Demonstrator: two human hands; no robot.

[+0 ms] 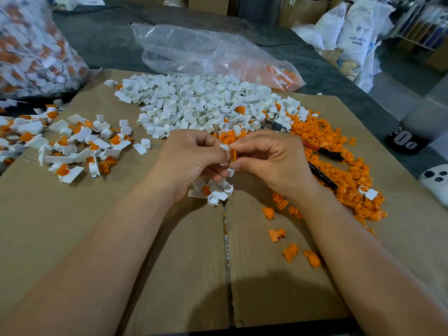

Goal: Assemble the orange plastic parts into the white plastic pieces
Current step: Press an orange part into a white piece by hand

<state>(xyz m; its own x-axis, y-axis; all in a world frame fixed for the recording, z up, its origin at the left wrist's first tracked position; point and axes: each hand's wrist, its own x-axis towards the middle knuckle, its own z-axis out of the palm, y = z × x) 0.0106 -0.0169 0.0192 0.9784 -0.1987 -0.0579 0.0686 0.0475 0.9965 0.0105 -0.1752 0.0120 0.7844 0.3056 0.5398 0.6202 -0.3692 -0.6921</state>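
My left hand (191,156) pinches a small white plastic piece (225,148) at the middle of the cardboard. Touching it, an orange plastic part (234,154) is pinched by my right hand (271,158). A big heap of white pieces (206,103) lies behind the hands. Loose orange parts (339,151) spread to the right. Assembled white-and-orange pieces (72,144) lie at the left. A few white pieces (215,190) sit just under my hands.
The work surface is flat brown cardboard (169,251) with a centre seam. A clear plastic bag (213,54) lies behind the heap, and a full bag (31,49) stands at far left. Pliers with dark handles (322,175) lie among the orange parts.
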